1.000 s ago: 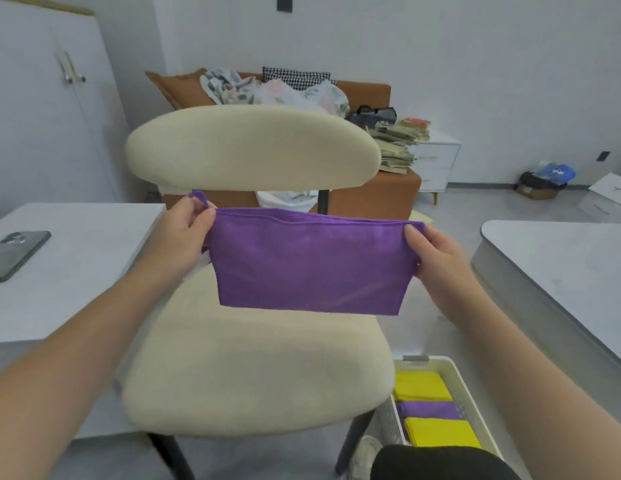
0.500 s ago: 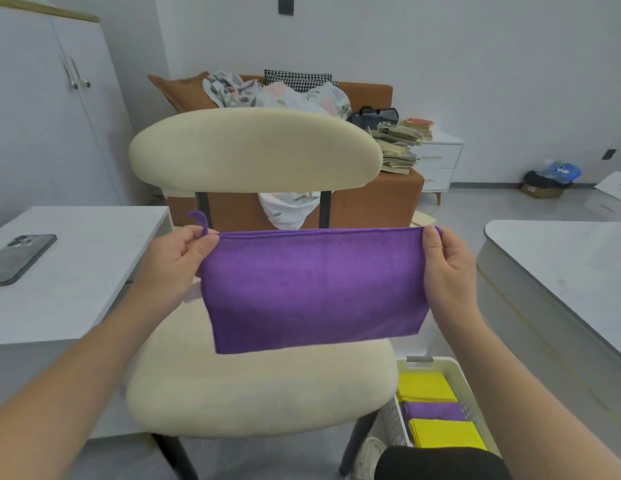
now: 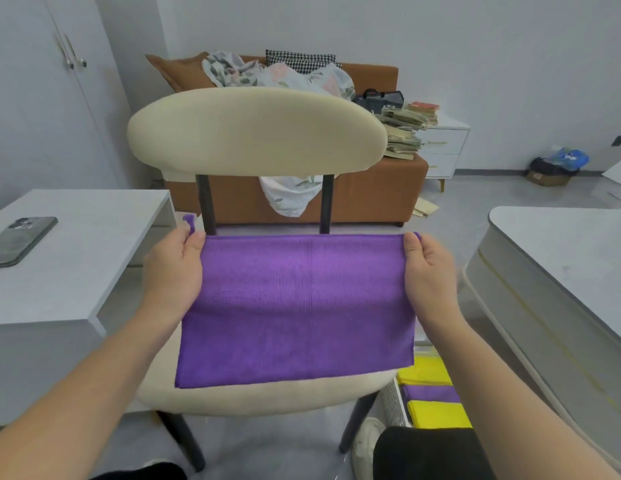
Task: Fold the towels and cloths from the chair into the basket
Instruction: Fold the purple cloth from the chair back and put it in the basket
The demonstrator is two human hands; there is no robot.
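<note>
A purple cloth [image 3: 298, 306], folded in half, lies spread over the seat of the cream chair [image 3: 260, 396]. My left hand [image 3: 174, 271] pinches its far left corner, where a small hanging loop sticks up. My right hand [image 3: 428, 268] pinches the far right corner. The white basket [image 3: 388, 400] stands on the floor to the right of the chair, partly hidden by my right arm. Folded yellow cloths [image 3: 437, 414] and a purple one [image 3: 430, 393] lie inside it.
A white table [image 3: 77, 265] with a phone [image 3: 19, 240] stands to the left. A grey table [image 3: 565, 265] is at the right. Behind the chair are a brown sofa [image 3: 371, 188] with loose laundry and a white drawer unit [image 3: 444, 143].
Both hands lowered the purple cloth from hanging in the air down onto the chair seat, pulling it out flat and wider.
</note>
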